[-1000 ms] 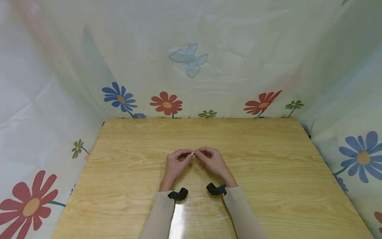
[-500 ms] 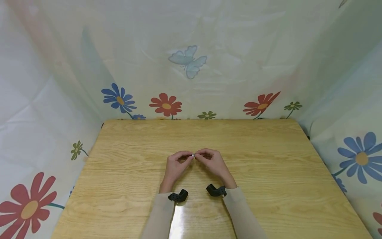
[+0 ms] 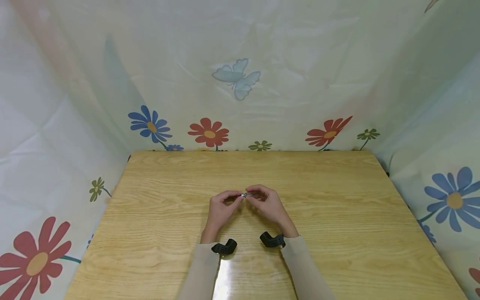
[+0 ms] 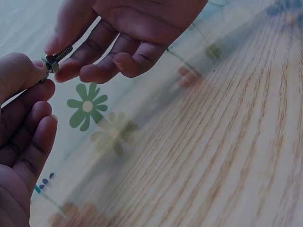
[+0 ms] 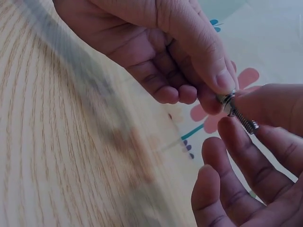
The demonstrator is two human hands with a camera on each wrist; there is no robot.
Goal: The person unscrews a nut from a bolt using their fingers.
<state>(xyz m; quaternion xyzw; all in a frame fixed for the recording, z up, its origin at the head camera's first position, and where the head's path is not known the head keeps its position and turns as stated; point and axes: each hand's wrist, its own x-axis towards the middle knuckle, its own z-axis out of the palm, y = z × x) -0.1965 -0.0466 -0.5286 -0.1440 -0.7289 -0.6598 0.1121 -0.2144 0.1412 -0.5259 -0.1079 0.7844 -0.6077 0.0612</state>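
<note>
And here's the bolt point(image 4: 56, 59), small, metal, held up between two sets of fingertips above the middle of the table. The left hand point(image 3: 220, 208) has one end in a pinch, thumb against forefinger, with the threaded shank point(image 5: 245, 121) sticking out toward the right hand point(image 3: 271, 205). That right hand meets it at the collar point(image 4: 50, 64), thumb and forefinger tips on either side, a light-looking grasp; how hard they squeeze, I can't tell, nor whether the collar is nut or washer. It should be light and rigid, hardly fragile, but smooth metal this tiny could slip and roll. Best hold, I'd say: a firm pinch at the thick end, fingertips on the collar's edge, threads left free. Below lies the wood-grain table point(image 3: 150, 258); nearer in, black wrist cameras point(image 3: 225, 247) sit by pale sleeves point(image 3: 198, 275). And all around, the backdrop point(image 3: 300, 75), flowers along its foot, one blue butterfly point(image 3: 237, 78) above.
</note>
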